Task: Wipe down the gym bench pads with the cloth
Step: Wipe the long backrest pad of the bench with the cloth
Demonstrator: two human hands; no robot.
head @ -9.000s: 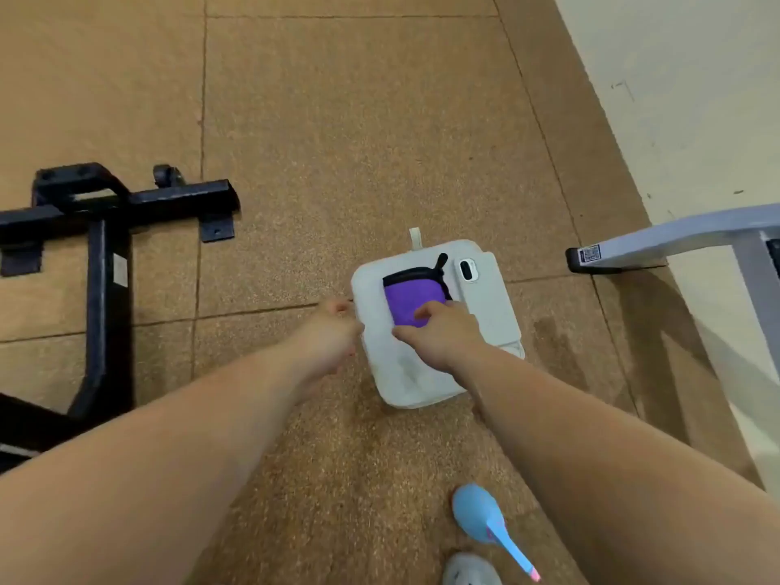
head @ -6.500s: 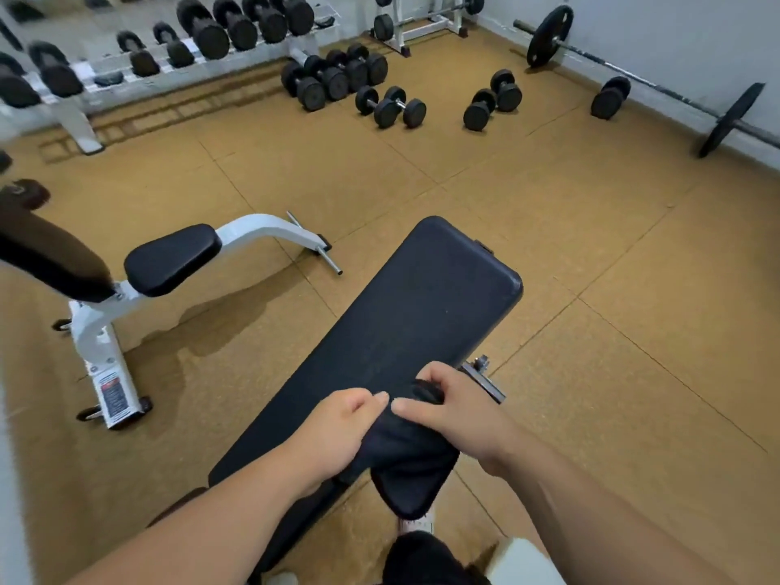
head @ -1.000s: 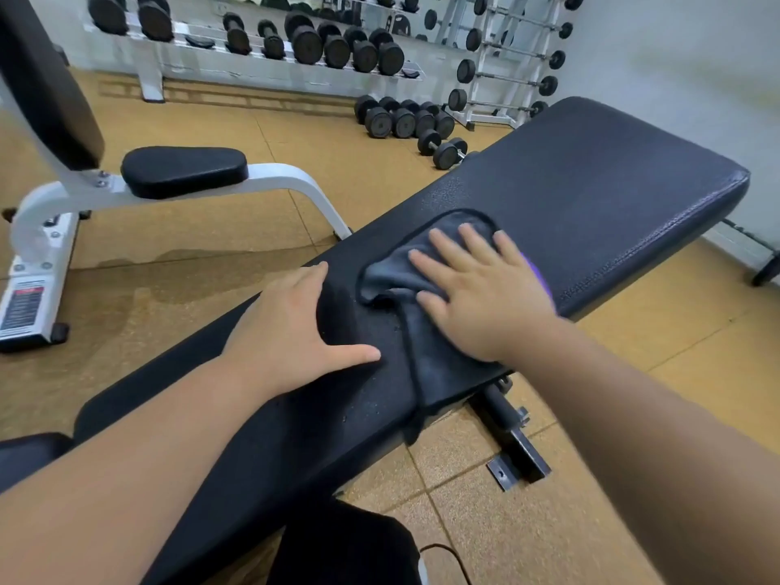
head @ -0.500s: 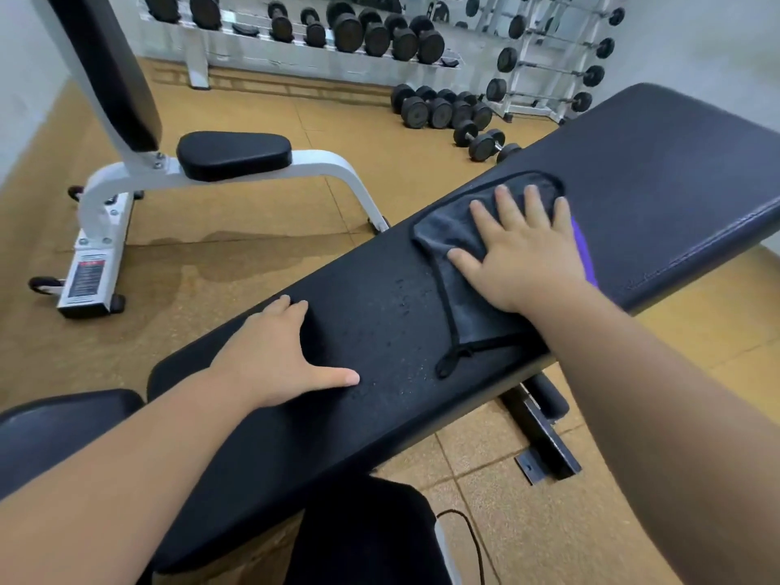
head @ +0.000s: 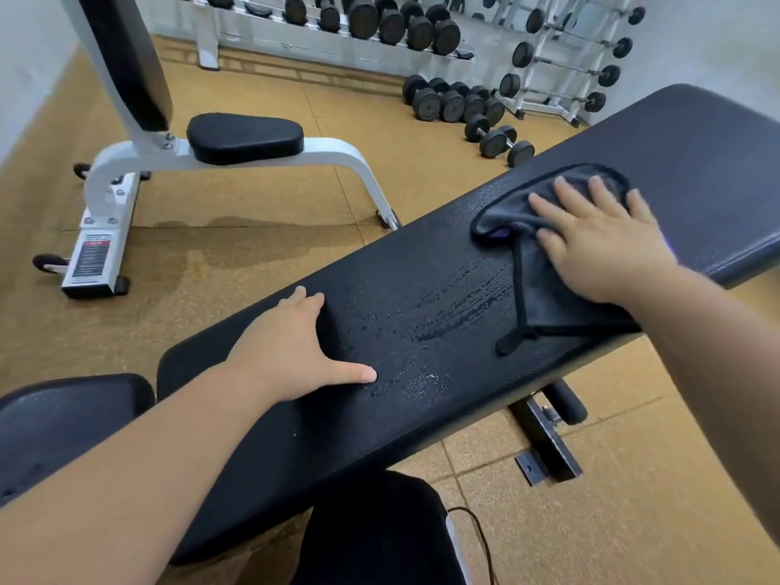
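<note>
**Cloth pressed flat on the long pad**

The dark grey microfibre cloth with black stitched edging (head: 544,263) is pinned to the long black padded bench top (head: 422,331) by the right hand (head: 599,242), whose fingers are spread flat and apart over it. A corner of the cloth is draped over the pad's near edge, and a sliver of purple is seen beneath its fold. Wet streaks and droplets (head: 443,314) are left between the two hands. The left hand (head: 291,352) is laid palm-down on the pad, thumb splayed wide, nothing gripped. Beyond, a white-framed bench with a black seat pad (head: 245,137) is seen on the tan floor, near black dumbbells (head: 456,103).
</note>
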